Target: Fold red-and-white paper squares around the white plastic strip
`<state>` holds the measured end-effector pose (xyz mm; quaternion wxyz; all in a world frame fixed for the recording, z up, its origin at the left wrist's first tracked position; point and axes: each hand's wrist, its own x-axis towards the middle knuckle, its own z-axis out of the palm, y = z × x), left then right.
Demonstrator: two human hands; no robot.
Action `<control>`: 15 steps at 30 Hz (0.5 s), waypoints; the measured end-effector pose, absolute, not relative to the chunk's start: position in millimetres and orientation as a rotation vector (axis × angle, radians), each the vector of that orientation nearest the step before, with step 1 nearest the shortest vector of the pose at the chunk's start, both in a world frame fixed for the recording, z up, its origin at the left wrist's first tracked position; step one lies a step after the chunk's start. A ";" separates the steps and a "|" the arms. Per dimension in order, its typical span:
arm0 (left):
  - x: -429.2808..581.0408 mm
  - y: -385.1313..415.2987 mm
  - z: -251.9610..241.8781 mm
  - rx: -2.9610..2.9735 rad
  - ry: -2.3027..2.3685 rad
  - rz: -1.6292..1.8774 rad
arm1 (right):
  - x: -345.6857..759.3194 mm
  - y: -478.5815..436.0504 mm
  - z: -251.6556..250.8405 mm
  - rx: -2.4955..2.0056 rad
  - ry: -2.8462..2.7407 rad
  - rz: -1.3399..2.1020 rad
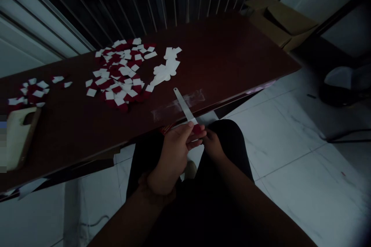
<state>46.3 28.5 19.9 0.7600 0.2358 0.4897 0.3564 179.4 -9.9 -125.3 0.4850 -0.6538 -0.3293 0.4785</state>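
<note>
My left hand [178, 146] is closed at the table's front edge, with a small dark red piece [197, 129] between its thumb and fingers. A thin pale strip with a round hole at its far end, like a steel ruler [183, 103], runs from the tabletop to my left thumb; whether the thumb grips it too, I cannot tell. My right hand [213, 142] is above my right knee, its curled fingers close to my left fingertips; what they pinch, if anything, is hidden. Beneath the ruler, clear tape or film [197, 97] lies on the wood.
On the dark brown table [220, 54] lies a large heap of red pieces with white tabs [118, 77]. Beside it are white paper cut-outs [168, 65]. A smaller red-and-white group [34, 90] and a phone [21, 135] lie left. A cardboard box [284, 23] stands beyond the right end.
</note>
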 end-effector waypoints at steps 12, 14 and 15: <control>42.8 21.6 27.0 0.496 0.936 0.796 | 179.1 -12.2 -123.0 -1.580 -0.782 1.219; 44.5 23.9 24.5 0.529 0.976 0.803 | 178.6 -10.9 -125.9 -1.590 -0.777 1.215; 45.5 25.6 22.6 0.534 0.997 0.814 | 178.3 -10.1 -127.2 -1.593 -0.777 1.211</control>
